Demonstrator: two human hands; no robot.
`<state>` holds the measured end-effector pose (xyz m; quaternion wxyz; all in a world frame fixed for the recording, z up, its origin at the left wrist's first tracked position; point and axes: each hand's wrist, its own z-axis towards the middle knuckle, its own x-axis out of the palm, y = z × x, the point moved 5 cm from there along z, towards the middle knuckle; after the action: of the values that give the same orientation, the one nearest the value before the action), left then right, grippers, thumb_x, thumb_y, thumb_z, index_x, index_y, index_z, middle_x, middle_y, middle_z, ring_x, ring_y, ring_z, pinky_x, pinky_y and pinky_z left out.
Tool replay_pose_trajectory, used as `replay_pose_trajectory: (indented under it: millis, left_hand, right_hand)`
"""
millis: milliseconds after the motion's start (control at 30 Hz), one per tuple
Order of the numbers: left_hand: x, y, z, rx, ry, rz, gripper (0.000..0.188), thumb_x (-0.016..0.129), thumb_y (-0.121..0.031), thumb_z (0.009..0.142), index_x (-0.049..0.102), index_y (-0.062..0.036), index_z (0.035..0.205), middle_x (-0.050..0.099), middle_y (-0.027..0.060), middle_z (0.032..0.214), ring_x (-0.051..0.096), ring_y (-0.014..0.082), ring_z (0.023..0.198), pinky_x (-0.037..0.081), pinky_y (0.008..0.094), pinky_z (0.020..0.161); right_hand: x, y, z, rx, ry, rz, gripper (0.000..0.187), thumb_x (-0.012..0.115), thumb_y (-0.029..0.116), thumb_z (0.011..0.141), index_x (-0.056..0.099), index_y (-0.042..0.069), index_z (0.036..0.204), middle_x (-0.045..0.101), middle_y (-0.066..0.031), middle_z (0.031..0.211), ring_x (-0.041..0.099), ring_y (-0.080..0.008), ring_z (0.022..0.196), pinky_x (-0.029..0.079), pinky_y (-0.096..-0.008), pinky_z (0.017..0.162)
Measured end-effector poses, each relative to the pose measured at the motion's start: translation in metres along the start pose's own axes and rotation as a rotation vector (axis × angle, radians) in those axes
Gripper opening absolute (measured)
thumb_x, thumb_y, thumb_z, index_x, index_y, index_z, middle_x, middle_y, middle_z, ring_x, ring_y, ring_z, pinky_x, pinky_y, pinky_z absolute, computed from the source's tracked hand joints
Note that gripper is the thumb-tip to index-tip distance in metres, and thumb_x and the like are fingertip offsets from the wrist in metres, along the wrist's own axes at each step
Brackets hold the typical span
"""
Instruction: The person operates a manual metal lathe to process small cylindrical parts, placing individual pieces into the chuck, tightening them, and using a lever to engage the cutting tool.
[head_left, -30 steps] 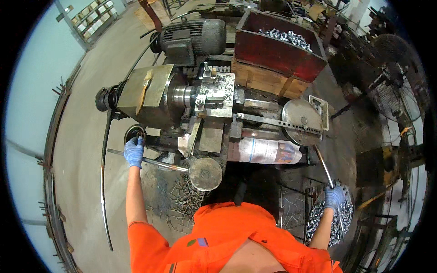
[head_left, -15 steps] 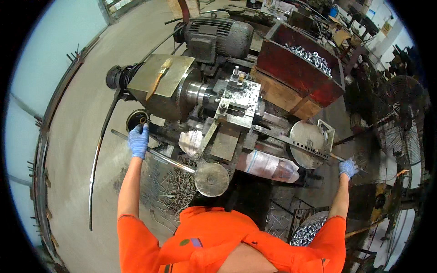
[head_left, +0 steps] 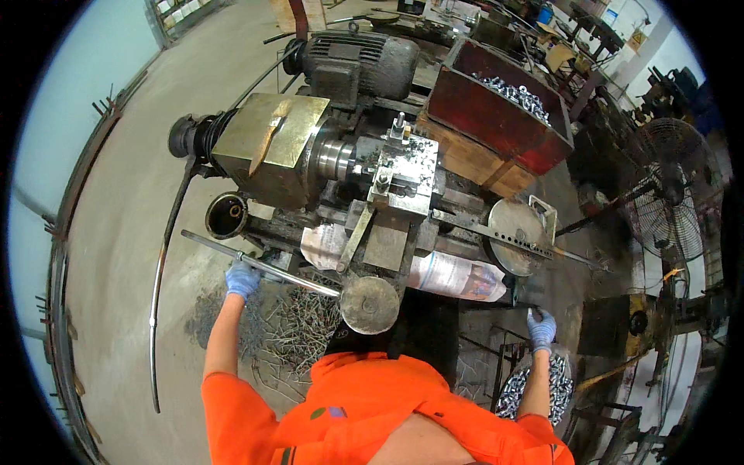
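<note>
My left hand (head_left: 242,280), in a blue-and-white glove, is at the long metal lever (head_left: 283,275), its fingers closed at the rod and partly hidden by it. The lever joins a round metal disc (head_left: 370,304) at the front of a small lathe. My right hand (head_left: 542,332), gloved the same way, is above a basket of small metal parts (head_left: 559,384), its thumb and fingers apart and nothing visible between them. Behind the lever, a round dark pot (head_left: 227,215) has a ring-like piece inside. The lathe's chuck (head_left: 335,160) faces the tool post (head_left: 407,174).
A brush (head_left: 267,143) lies on the headstock cover (head_left: 298,116), with a motor (head_left: 360,63) behind it. A red bin (head_left: 496,108) of metal parts is at the back right. Another disc (head_left: 517,236) with a perforated bar stands right. Scrap rods (head_left: 302,325) cover the floor. A fan (head_left: 668,186) stands far right.
My left hand has left the pot and come back toward me to the lever. My right hand has let go of the right-hand bar's end and moved inward and nearer, above the basket.
</note>
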<state>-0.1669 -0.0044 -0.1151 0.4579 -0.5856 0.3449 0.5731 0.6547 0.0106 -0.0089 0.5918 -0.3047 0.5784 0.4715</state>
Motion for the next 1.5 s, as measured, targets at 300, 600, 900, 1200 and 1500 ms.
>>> replay_pose_trajectory:
  millis: [300,600,900,1200,1500]
  left_hand:
    - [0.057,-0.057,-0.021,-0.372,-0.052,-0.071,0.045,0.047,-0.052,0.083,0.068,-0.0123,0.084,0.066,0.0145,0.089,0.063,0.0341,0.077,0.049,0.0442,0.065]
    - [0.031,-0.033,0.000,-0.001,0.336,0.158,0.037,0.054,-0.046,0.079,0.069,-0.0136,0.087,0.067,0.0142,0.090,0.065,0.0315,0.082,0.051,0.0418,0.071]
    - [-0.088,0.050,0.002,-0.249,0.118,-0.321,0.035,0.057,-0.035,0.083,0.063,-0.0083,0.104,0.065,0.0152,0.096,0.062,0.0327,0.089,0.048,0.0407,0.078]
    - [-0.249,0.147,-0.067,-0.573,-0.198,-0.119,0.040,0.047,-0.040,0.091,0.063,-0.0029,0.096,0.066,0.0151,0.082,0.062,0.0302,0.071,0.048,0.0395,0.066]
    - [-0.210,0.033,-0.119,-0.645,-0.182,0.056,0.048,0.050,-0.055,0.083,0.061,-0.0078,0.086,0.063,0.0150,0.076,0.061,0.0349,0.070,0.045,0.0463,0.061]
  right_hand:
    - [-0.008,0.042,-0.033,0.042,0.099,0.273,0.036,0.073,0.031,0.071,0.068,-0.002,0.085,0.067,-0.0172,0.083,0.066,-0.0264,0.078,0.050,-0.0326,0.073]
    - [-0.053,0.085,0.009,-0.233,-0.059,0.305,0.030,0.075,0.027,0.069,0.068,0.000,0.082,0.066,-0.0172,0.078,0.066,-0.0248,0.070,0.050,-0.0331,0.066]
    - [-0.158,0.375,0.016,-0.885,-0.085,0.473,0.023,0.070,0.027,0.074,0.068,0.005,0.082,0.065,-0.0113,0.077,0.062,-0.0257,0.075,0.047,-0.0338,0.074]
    - [-0.099,0.576,-0.007,-1.105,0.385,-0.186,0.052,0.055,0.057,0.075,0.069,0.009,0.088,0.065,-0.0146,0.090,0.057,-0.0301,0.093,0.041,-0.0396,0.083]
    - [-0.079,0.577,-0.005,-1.146,0.340,0.019,0.046,0.060,0.049,0.072,0.068,0.007,0.088,0.066,-0.0147,0.087,0.060,-0.0315,0.087,0.042,-0.0399,0.084]
